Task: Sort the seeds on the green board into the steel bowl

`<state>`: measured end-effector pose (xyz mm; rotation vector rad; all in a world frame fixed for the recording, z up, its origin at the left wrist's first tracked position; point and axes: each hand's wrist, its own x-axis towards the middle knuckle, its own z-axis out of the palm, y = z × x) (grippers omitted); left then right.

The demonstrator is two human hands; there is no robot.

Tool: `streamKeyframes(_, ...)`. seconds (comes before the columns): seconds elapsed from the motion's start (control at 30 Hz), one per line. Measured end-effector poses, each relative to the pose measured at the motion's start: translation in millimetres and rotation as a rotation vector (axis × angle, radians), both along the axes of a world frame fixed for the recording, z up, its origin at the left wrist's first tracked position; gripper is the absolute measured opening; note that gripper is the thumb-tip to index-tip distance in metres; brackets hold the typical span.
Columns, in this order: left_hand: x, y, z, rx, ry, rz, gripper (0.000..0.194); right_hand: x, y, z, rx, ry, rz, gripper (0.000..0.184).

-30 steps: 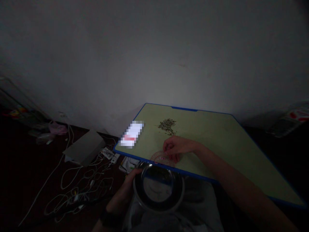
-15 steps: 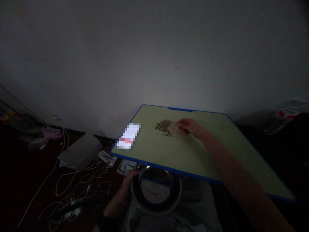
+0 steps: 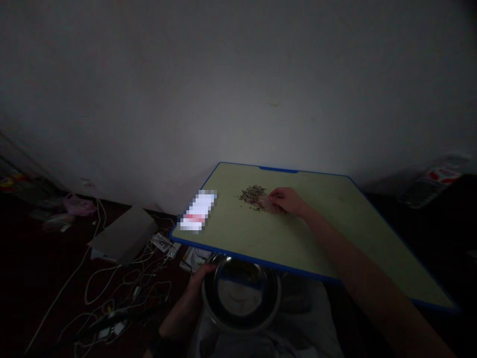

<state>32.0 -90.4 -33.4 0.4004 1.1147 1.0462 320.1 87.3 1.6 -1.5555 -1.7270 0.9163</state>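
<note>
My right hand (image 3: 286, 200) reaches across the green table (image 3: 328, 233) and pinches a clear pinkish protractor (image 3: 265, 203), its edge laid against a small heap of dark seeds (image 3: 251, 195). My left hand (image 3: 197, 284) grips the rim of a shiny metal bowl (image 3: 240, 295), held below the table's near blue edge, over my lap. The room is dim, so the fingers show only roughly.
A pixelated bright rectangle (image 3: 198, 211) lies on the table's left corner. On the dark floor at left are tangled white cables (image 3: 122, 293), a grey flat box (image 3: 122, 234) and a pink bag (image 3: 78, 204). A bare wall stands behind.
My right hand carried the protractor from the near table edge by the bowl back to the seed heap, then slid it slightly left against the seeds. The bowl stayed put.
</note>
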Motion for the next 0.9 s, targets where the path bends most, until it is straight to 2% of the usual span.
streamKeyframes(0.2, 9.5, 18.2, -15.5, -0.063, 0.013, -0.03, 0.014, -7.5, -3.8, -0.8, 0.065, -0.038, 0.054, 0.014)
streamKeyframes(0.37, 7.4, 18.0, -19.4, -0.078, 0.012, 0.021, 0.012, -9.5, -3.0, -3.4, 0.138, -0.063, 0.038, 0.022)
streamKeyframes(0.57, 5.7, 16.5, -23.8, -0.141, 0.005, -0.026, 0.016, -11.4, -2.4, -7.8, 0.162, -0.104, 0.065, 0.027)
streamKeyframes(0.9, 4.4, 20.7, -27.8, -0.146, -0.015, -0.048, 0.017, -14.4, -2.9, -7.2, 0.174, -0.107, 0.064, 0.028)
